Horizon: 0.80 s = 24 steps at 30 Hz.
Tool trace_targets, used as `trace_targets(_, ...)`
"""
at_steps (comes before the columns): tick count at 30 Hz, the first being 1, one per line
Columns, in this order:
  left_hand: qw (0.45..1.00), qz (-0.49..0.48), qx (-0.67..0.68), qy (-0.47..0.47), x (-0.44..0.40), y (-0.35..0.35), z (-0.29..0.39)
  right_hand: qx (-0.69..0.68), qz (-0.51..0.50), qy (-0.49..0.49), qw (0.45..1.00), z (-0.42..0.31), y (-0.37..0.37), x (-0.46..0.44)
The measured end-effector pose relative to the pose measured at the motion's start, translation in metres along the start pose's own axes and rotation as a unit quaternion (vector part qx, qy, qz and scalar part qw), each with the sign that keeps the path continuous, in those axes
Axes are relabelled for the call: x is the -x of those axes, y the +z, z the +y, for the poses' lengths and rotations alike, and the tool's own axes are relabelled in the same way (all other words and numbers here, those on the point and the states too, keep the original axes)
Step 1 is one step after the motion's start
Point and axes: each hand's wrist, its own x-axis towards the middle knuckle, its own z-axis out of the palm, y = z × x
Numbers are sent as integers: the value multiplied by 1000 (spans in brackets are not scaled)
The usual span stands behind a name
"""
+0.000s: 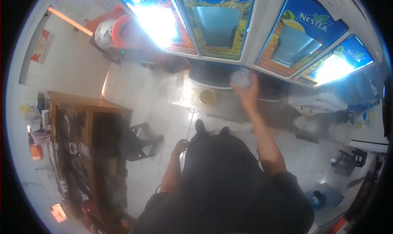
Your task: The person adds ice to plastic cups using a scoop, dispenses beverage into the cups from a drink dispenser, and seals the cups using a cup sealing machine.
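My right hand [249,94] is wrapped round a clear plastic cup [240,77], held near the drip tray [209,73] of the Nestea drink dispenser [245,41]. On the counter edge [180,94], left of that hand, a second cup [207,96] with something yellowish in it stands apart from both hands. Low beside my body hangs my left hand [180,146], its fingers loosely bent with nothing visible in them. Haze over the view blurs the finer detail of the fingers.
A wooden cabinet [88,101] and a dark stool [141,140] stand on the left. Past the dispenser's left end sits a red machine [125,31]. White bags [313,101] and a large blue water bottle [360,84] are at the right. White tiles [163,123] cover the floor.
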Motion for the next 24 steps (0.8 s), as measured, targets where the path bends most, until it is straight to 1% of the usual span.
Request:
trace_targets(1,1000,-10,-5,-12,11,3,1,-27,8,-41,999,-2,22,-8)
trace_targets(2,999,-21,-13,-23,24,4,5,-26,5,-44,999,-9,36,-17)
trace_targets(3,999,-21,-12,-21,29,6,11,2,-39,12,999,-18,46,-27)
trace_targets(4,998,10,-33,43,33,7,18,31,-81,68,994,-24,55,-34)
trace_targets(5,992,40,-53,106,37,7,26,32,-80,66,994,-25,64,-41)
trace_targets(6,988,16,-72,134,38,1,45,46,-55,51,996,-24,72,-45)
trace_targets(7,984,-15,-69,162,43,-4,72,54,-43,44,997,-28,78,-45)
trace_targets(8,975,-42,-94,195,41,-9,96,63,-31,38,997,-31,84,-45)
trace_targets(9,960,-36,-140,238,61,-4,143,57,-10,30,998,-43,86,-43)
trace_targets(10,950,-28,-171,259,81,0,190,50,11,22,998,-48,88,-41)
trace_targets(11,951,-63,-133,270,114,8,247,49,18,-20,998,-42,91,-42)
trace_targets(12,891,-5,-209,403,100,14,269,52,21,-19,998,-41,91,-42)
trace_targets(14,864,33,-183,468,127,40,353,-8,-12,14,1000,-42,91,-42)
trace_targets(15,820,66,-197,533,103,50,374,-9,-3,14,1000,-39,92,-44)
trace_targets(16,785,103,-196,579,102,63,404,20,5,13,1000,-32,95,-44)
trace_targets(17,779,76,-174,597,116,74,435,49,14,13,999,-23,98,-45)
trace_targets(18,775,68,-180,602,105,83,449,48,26,15,998,-14,99,-46)
trace_targets(20,786,85,-179,586,81,99,466,78,-12,7,997,4,103,-49)
trace_targets(21,785,98,-184,583,71,105,470,33,54,-68,996,8,109,-52)
trace_targets(22,782,122,-188,582,63,104,469,-6,-7,-29,1000,-3,103,-53)
trace_targets(23,782,136,-191,578,54,103,469,20,-29,-18,999,-12,98,-50)
trace_targets(24,785,141,-189,573,50,104,468,42,-27,-16,999,-22,93,-48)
